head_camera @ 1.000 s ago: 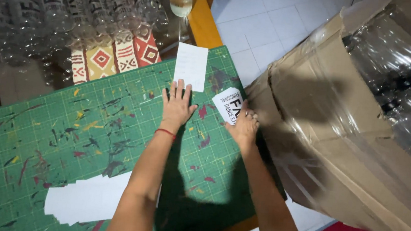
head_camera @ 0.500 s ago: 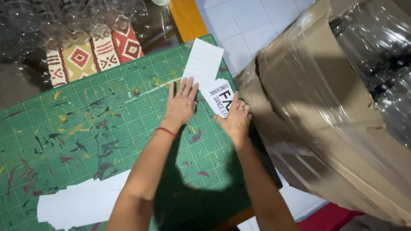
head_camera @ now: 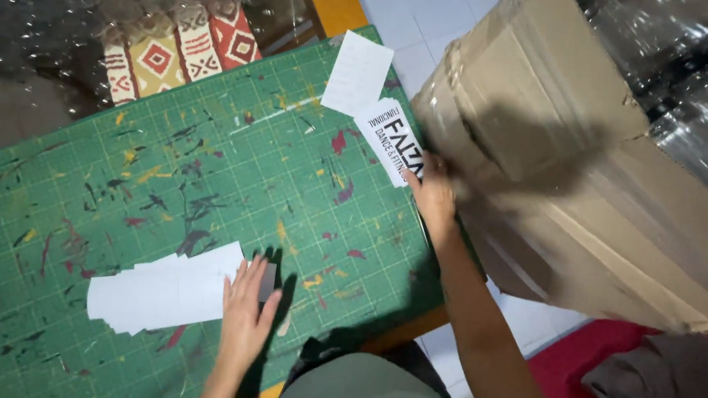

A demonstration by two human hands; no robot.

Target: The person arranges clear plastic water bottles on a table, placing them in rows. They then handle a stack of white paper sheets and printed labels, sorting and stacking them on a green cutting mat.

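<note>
Far left on the surface: a green cutting mat [head_camera: 114,204], gridded and smeared with paint streaks, with patterned red and yellow cloth strips [head_camera: 181,49] beyond its upper edge under clear plastic. Low on the mat, a fanned stack of blank white cards [head_camera: 162,291], lying flat. Just right of the stack, the left hand [head_camera: 247,311], palm down, fingers together and extended, fingertips resting on the stack's right end, nothing pinched. Further right and higher, near the mat's top corner, a single blank white card [head_camera: 356,73] lying flat, and touching its lower edge a white printed label [head_camera: 389,138] with black lettering, tilted. At that label's lower right end, the right hand [head_camera: 434,196], fingers curled, fingertips on the label's edge; pinching or merely pressing, cannot tell. Right of that hand, close alongside, a large brown cardboard box [head_camera: 563,149] wrapped in clear tape, tipped over white floor tiles [head_camera: 421,17].
</note>
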